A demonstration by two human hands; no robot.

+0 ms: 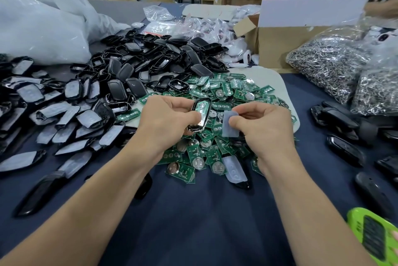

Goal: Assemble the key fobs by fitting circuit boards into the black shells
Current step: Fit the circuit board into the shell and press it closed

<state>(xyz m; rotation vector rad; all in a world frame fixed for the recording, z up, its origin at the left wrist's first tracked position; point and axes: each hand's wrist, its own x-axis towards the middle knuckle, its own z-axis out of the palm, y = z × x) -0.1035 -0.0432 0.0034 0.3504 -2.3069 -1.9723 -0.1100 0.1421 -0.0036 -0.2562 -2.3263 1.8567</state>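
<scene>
Both grips are full: black shell (200, 111) held by left hand (170, 119), translucent button pad (230, 127) pinched by right hand (263, 129).

The dark blue surface (204, 212) is carrying a heap of green circuit boards (215, 153), which is lying directly under the left grip (170, 115) and right grip (258, 123) and partly resting on a white mat (282, 87). A pile of black shells (150, 61) is spreading beyond and to the left of the grips, many at the far left lying with translucent pads (29, 93) facing up. More black parts (342, 119) are lying right of the right grip. Beyond those, bags of metal rings (327, 65) and a cardboard box (277, 44) are sitting, and a large white bag (38, 29) is slumping far to the left.
</scene>
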